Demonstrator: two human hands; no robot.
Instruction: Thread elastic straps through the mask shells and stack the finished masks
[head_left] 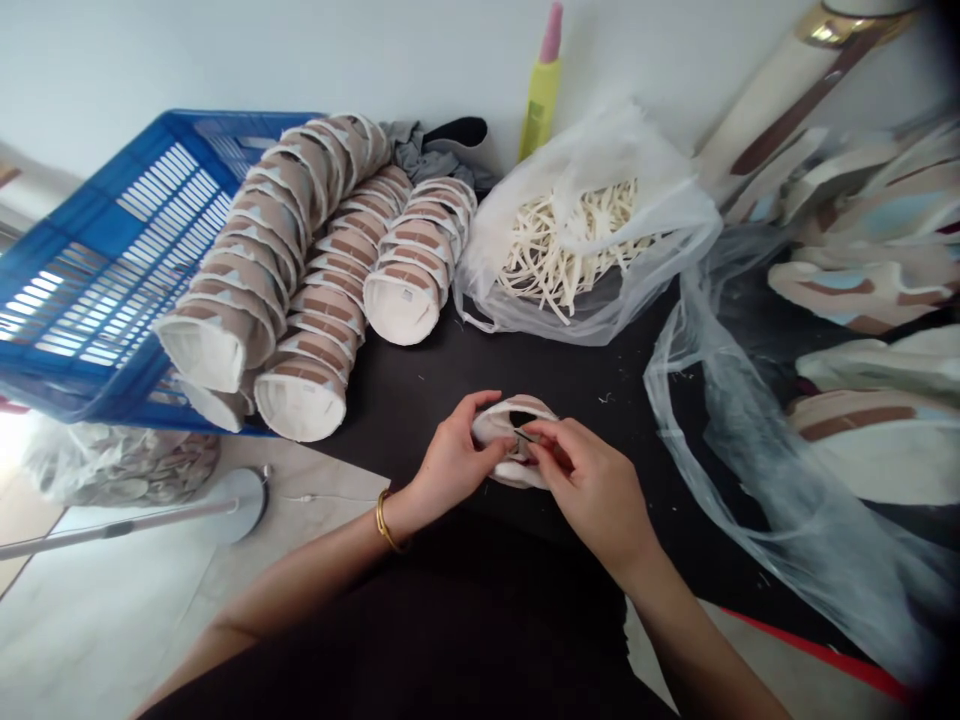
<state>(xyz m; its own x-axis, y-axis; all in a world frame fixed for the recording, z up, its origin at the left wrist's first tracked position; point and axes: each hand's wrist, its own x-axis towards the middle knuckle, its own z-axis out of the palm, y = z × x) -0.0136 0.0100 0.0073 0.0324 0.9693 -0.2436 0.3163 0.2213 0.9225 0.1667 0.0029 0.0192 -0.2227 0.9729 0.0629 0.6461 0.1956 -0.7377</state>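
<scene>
A small white and beige shoe upper (489,424) is held low over the black table in front of me. My left hand (448,462) grips it from the left, thumb pressed on its near side and fingers behind it. A thin dark tool (526,436), too small to make out its kind, is pinched between the thumb and forefinger of my right hand (596,482). Its tip reaches over the opening of the upper, close to my left thumb. My fingers hide part of the upper and what the tip touches.
Rows of nested shoe uppers (330,290) lean by a blue crate (142,250) on the left. A clear bag of cream strips (566,240) and a yellow bottle (540,105) stand behind. More uppers (877,440) and crumpled plastic (731,400) lie right.
</scene>
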